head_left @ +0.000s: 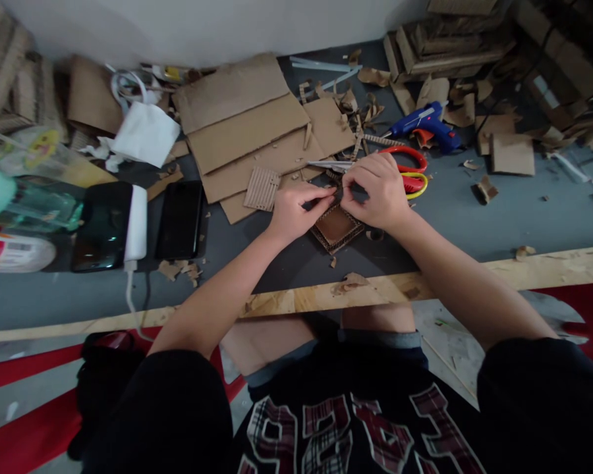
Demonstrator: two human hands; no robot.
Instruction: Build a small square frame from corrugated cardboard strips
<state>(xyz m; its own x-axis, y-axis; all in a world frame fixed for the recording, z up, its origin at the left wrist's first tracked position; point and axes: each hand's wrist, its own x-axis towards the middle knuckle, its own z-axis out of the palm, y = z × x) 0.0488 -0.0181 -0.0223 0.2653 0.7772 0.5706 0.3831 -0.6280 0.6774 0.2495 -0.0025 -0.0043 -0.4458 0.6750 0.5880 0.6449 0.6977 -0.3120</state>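
Head view of a craft desk (499,217). A small square cardboard frame (336,228), rimmed with corrugated edging, lies flat on the grey surface directly before the person, one corner turned toward them, apparently so that its far edge sits under both hands. The left hand (294,212) and the right hand (375,191) meet at that far edge. On each, thumb and forefinger are closed in a pinch on a thin strip of cardboard (337,195) at the frame's rim, the other fingers curled in; the strip itself is largely hidden by the fingers, so its length cannot be told.

Just behind the right hand lie scissors (410,172) with red and yellow handles, and beyond them a blue glue gun (429,125), both near enough to be reached easily. Flat cardboard sheets (250,131) are stacked to the left of the hands, with a small ribbed piece (261,188) at their near edge. Two phones (180,220) rest further left, well apart from the frame. Cardboard offcuts (484,191) are scattered over the desk.
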